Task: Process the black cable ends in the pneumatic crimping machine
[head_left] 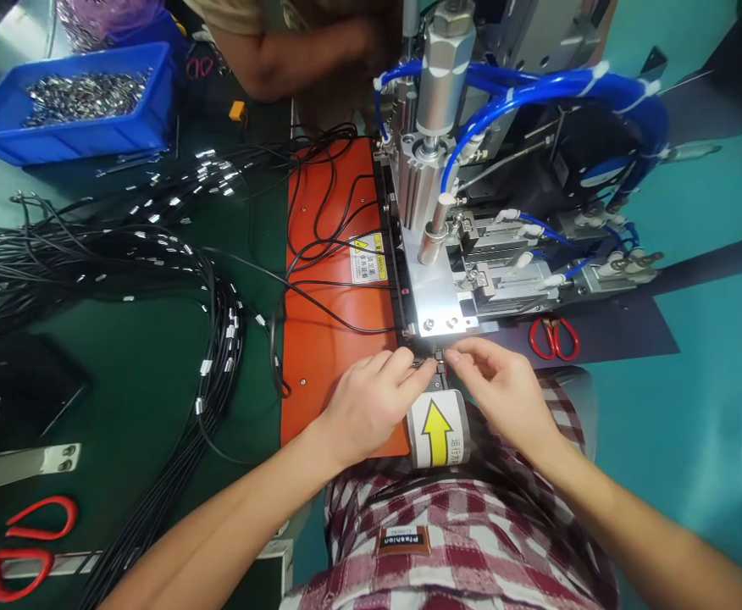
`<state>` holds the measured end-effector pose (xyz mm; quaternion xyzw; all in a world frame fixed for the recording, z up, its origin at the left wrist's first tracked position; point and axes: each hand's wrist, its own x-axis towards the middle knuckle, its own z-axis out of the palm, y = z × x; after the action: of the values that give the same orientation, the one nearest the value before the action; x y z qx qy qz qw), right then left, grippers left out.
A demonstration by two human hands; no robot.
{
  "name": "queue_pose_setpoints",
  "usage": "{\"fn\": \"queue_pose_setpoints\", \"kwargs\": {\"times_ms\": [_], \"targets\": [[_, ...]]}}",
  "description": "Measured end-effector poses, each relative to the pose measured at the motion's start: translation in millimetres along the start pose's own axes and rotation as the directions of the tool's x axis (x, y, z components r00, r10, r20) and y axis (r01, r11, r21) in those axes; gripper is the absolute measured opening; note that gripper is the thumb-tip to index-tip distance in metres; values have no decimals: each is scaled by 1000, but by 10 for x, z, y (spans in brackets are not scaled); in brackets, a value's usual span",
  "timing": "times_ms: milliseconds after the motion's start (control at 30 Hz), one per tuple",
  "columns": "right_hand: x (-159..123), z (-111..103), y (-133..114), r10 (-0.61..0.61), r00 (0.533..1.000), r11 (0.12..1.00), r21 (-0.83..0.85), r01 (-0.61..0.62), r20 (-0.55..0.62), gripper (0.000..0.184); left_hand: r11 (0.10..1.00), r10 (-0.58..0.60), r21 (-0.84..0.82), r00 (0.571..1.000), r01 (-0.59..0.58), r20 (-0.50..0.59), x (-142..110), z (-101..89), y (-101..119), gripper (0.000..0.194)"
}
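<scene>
A small, dark metal block (439, 365) lies between the left hand (371, 402) and the right hand (504, 388), just beyond the white, rounded plate (456, 419) bearing a yellow arrow (436, 434). Both hands' fingers are curled, their tips beside the block; whether either grips it, I cannot tell.

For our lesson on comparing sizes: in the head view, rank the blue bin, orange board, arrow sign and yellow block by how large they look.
1. Orange board
2. Blue bin
3. Arrow sign
4. Yellow block
</scene>
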<state>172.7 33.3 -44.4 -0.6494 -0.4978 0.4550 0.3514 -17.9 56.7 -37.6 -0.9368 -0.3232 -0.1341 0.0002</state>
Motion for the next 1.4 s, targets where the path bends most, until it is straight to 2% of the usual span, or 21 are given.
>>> {"fn": "queue_pose_setpoints", "kwargs": {"times_ms": [133,233,367,500,667,967,1200,1400], "targets": [[16,50,5,24,998,996,89,-19,-59,22,1000,1,1,1000,-1,-13,9,-8,-2,31],[1,27,25,2,997,996,90,5,-74,21,1000,3,-1,1000,-3,-25,15,-11,-1,31],[14,-61,53,-53,998,999,5,53,-28,20,1000,1,-8,1000,-1,-29,30,-12,-2,31],[51,-107,68,-10,999,998,58,7,46,21,1000,-1,-24,999,0,-45,46,-20,-6,32],[44,-90,72,-15,1000,999,37,14,27,19,1000,2,-21,998,-3,-55,44,-26,-11,31],[64,-51,28,103,992,980,164,-114,74,25,999,-16,-33,999,14,-50,39,-29,-8,32],[21,-17,76,54,998,993,100,-58,41,23,998,-18,-69,999,15,-41,35,-36,-23,30],[97,-33,-16,176,978,964,181,-195,113,26,999,-8,-54,999,5,-40,44,-41,-19,30]]}}
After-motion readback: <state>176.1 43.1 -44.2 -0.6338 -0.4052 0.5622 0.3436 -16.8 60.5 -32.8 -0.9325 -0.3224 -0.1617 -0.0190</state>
